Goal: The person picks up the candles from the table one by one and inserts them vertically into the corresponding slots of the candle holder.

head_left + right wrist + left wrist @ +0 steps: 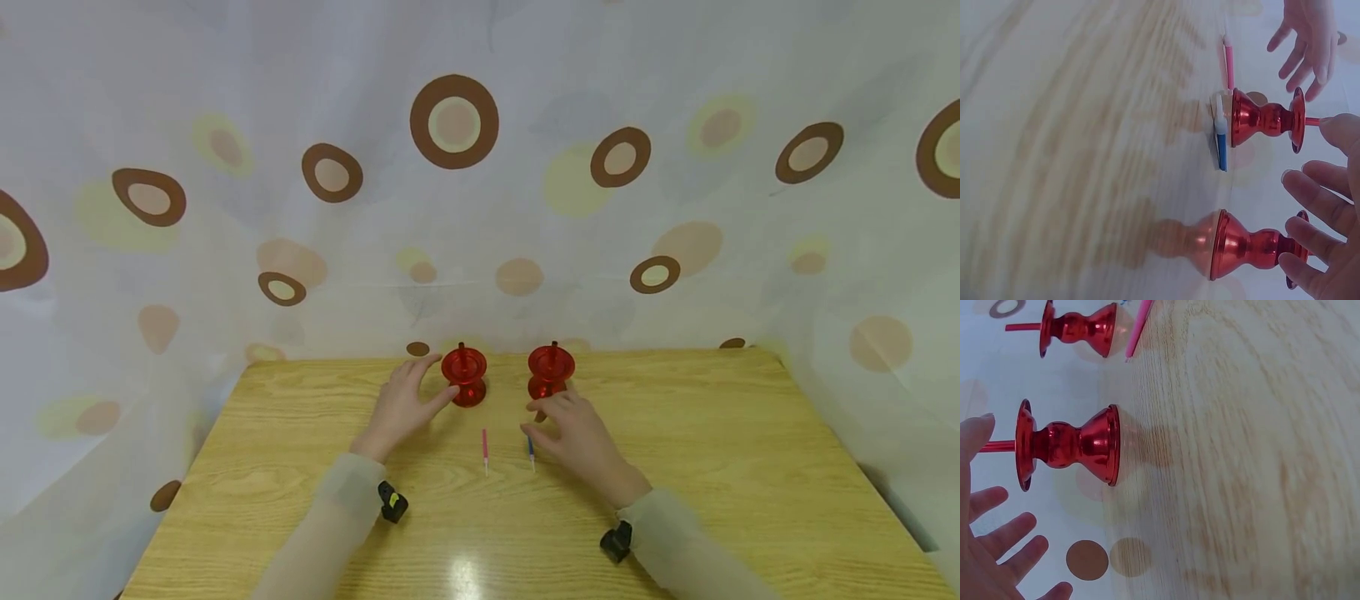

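Two red shiny candle holders, each with a dish and an upright red stem, stand at the back of the table. My left hand [401, 404] reaches beside the left candle holder [468, 392], thumb and fingers apart, gripping nothing. Slightly in front of the right candle holder [551, 367], my right hand [581, 433] hovers with loosely bent, spread fingers and nothing between them. A thin pink stick [485, 446] with a white tip lies between the hands. Next to the right thumb lies a similar blue stick [1222, 150], partly hidden by that hand in the head view.
The wooden table [300, 433] reaches back to a pale curtain [517, 208] with brown and yellow circles. This patterned cloth also hangs along both sides. A small black camera sits on each wrist.
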Motion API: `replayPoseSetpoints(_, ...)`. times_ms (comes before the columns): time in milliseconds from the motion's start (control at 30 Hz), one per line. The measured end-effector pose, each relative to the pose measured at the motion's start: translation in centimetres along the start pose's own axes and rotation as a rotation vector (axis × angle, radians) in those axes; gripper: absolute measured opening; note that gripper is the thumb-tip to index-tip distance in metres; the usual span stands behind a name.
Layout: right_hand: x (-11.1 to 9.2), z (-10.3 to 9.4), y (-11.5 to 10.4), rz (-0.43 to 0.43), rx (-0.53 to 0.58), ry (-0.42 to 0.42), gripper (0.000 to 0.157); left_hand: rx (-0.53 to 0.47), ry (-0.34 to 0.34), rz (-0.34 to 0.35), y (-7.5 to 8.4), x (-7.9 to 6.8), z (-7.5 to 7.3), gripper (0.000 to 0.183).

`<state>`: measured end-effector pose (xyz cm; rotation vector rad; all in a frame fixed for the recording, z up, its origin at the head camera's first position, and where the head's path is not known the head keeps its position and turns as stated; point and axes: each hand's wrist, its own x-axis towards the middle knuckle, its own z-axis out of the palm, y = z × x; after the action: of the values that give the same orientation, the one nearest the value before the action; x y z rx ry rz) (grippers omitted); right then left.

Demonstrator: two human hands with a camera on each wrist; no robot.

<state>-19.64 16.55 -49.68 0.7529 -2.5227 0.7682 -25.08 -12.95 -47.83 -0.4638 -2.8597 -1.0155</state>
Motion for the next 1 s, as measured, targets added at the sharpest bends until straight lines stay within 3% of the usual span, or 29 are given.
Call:
replayPoseSetpoints(267, 0.0, 0.7, -0.8, 0.019, 0.012, -0.036, 0.026, -0.007, -0.007, -0.013, -0.1, 0.3, 0.1, 0.072)
replayPoseSetpoints(500, 0.1, 1.1, -1.7, 0.089, 0.058, -0.088, 0.025, 0.006, -0.008, -0.012, -0.3, 0.6, 0.1, 0.073)
replayPoseSetpoints(1000, 0.8, 2.9, -2.8, 0.106, 0.068, -0.148, 0.018, -0.033, -0.008, 0.0, -0.6, 1.0, 0.6, 0.071)
